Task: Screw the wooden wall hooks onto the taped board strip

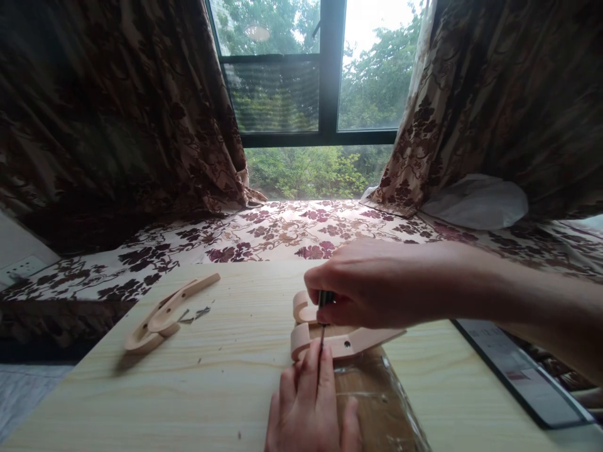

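My right hand (348,285) is closed around the dark handle of a screwdriver (325,299), whose thin shaft points down at a curved wooden hook piece (362,342). The fingertips of my left hand (308,398) press on that piece, on both sides of the screwdriver's tip; the tip itself is hidden. A second curved wooden piece (300,306) lies just behind, partly covered by my right hand. Under the pieces is a brown board wrapped in clear film (372,402).
Two more curved wooden pieces (183,301) lie at the left of the pale wooden table (211,395), beside a small pile of screws (195,316). A flat, dark-edged device or panel (522,376) lies at the right. Behind are a flowered cloth and a window.
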